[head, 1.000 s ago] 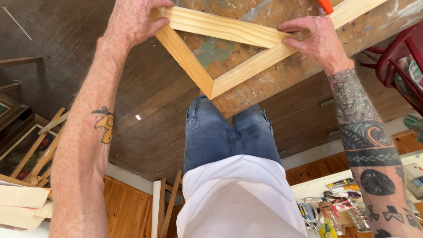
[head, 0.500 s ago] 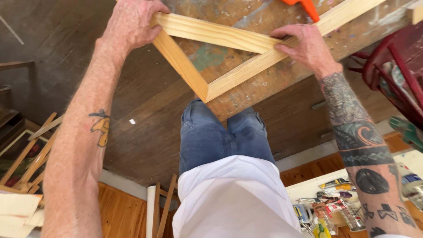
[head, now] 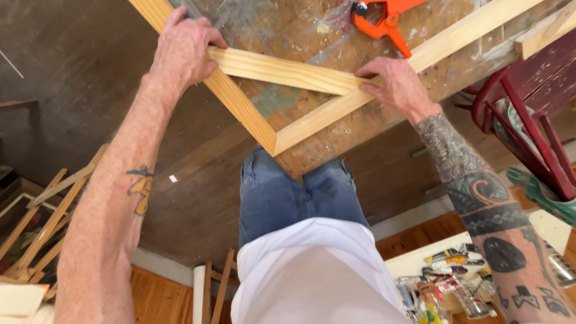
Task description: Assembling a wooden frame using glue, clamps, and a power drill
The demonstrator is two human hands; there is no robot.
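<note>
Clamped over one end of the diagonal wooden brace, the left hand curls its fingers around it; the right hand presses flat on the other end against the wooden frame lying on the paint-spattered workbench. Both forearms reach forward, nearly straight.

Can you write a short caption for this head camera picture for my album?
Two hands, left hand and right hand, press a diagonal brace across a wooden frame corner on a paint-spattered workbench, near an orange clamp.

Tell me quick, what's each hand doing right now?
Left hand: closed on the diagonal brace.
Right hand: open, pressing the wooden frame.
</note>
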